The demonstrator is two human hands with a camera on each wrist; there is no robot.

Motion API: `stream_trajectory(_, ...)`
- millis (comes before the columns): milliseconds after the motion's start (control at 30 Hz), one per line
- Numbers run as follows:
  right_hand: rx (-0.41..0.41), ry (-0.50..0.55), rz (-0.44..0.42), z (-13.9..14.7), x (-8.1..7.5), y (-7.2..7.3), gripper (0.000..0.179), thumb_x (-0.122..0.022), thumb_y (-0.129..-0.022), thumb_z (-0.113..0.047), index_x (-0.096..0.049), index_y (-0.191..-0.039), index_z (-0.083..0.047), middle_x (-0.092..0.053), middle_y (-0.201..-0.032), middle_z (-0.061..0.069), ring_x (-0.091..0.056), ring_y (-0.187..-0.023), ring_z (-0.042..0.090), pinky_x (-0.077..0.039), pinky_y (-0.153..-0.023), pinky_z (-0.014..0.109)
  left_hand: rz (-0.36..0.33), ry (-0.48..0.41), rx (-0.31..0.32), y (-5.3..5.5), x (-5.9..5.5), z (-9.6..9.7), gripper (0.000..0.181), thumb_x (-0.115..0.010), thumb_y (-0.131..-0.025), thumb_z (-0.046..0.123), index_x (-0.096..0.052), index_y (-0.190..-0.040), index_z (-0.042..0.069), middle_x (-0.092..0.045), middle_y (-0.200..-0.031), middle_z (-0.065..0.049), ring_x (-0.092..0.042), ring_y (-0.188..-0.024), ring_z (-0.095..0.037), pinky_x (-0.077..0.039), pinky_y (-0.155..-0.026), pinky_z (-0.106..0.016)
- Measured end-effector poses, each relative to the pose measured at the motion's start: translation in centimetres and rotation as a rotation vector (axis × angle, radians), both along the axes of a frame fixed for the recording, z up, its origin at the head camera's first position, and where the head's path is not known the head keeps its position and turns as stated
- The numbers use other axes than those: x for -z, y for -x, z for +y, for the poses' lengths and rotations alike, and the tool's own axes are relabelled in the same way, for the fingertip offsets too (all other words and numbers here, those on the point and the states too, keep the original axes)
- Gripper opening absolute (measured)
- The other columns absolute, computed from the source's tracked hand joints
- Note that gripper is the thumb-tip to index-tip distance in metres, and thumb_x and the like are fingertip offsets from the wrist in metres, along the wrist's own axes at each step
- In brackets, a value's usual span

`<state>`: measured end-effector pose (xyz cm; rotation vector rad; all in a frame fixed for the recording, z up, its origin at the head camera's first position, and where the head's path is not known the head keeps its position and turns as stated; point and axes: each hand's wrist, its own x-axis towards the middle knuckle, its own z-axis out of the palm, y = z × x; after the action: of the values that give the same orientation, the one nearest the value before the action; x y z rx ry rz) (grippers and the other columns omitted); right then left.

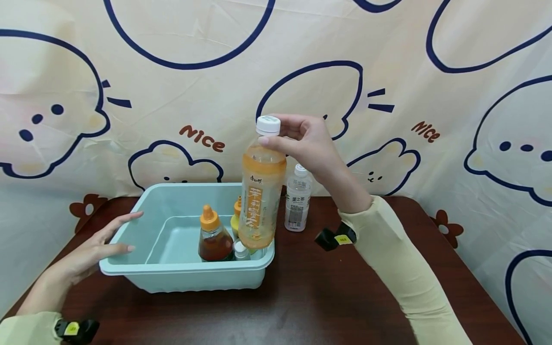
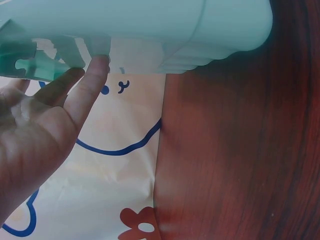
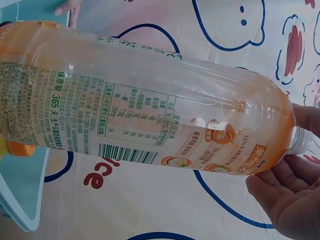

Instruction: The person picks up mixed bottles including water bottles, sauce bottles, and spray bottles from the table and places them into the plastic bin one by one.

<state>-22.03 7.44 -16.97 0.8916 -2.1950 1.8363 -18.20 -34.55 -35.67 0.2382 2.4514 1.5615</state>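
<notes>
My right hand pinches a large clear drink bottle with an orange label just under its white cap. The bottle hangs upright, overlapping the right end of a pale blue plastic basin in the head view. In the right wrist view, the bottle's printed side fills the middle, with fingers around its neck. At the basin's left side, my left hand rests on the rim with fairly straight fingers. Inside the basin stand a dark-brown squeeze bottle with an orange tip, a yellow bottle and a white-capped bottle.
A small clear bottle with a white cap stands on the dark wooden table, behind and right of the basin. A cream cloth with blue cartoon outlines hangs behind the table.
</notes>
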Motion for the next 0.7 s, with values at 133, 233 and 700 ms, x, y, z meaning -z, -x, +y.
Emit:
stream_trajectory(133,-0.007,0.003,-0.006,-0.5,0.0,-0.2,0.039,-0.065,-0.081,-0.006,-0.057,-0.118,0.003,-0.062,-0.109,0.014,-0.061,-0.097,0.020,-0.049,-0.083,0.031,0.008,0.010,0.001,0.0,0.0,0.0,0.070,-0.052,-0.087,0.014,-0.017,-0.140,0.043,-0.006,-0.139,-0.031,-0.048,-0.099,-0.034,-0.052,-0.067,-0.046)
stream_trajectory(233,-0.025,0.008,-0.004,-0.9,0.0,-0.3,0.038,-0.066,-0.080,-0.005,-0.058,-0.117,0.003,-0.063,-0.109,0.014,-0.061,-0.097,0.020,-0.049,-0.084,0.031,0.017,0.019,-0.002,0.0,0.1,0.0,0.071,-0.053,-0.087,0.014,-0.016,-0.140,0.043,-0.006,-0.139,-0.031,-0.048,-0.100,-0.035,-0.052,-0.067,-0.046)
stream_trajectory(700,-0.105,-0.028,-0.048,-3.5,-0.3,-1.2,0.039,-0.068,-0.080,-0.009,-0.059,-0.117,-0.002,-0.063,-0.106,0.008,-0.058,-0.095,0.017,-0.048,-0.083,0.029,0.013,0.020,0.006,-0.1,0.1,0.1,0.071,-0.052,-0.088,0.013,-0.016,-0.141,0.043,-0.004,-0.139,-0.032,-0.047,-0.101,-0.037,-0.053,-0.066,-0.044)
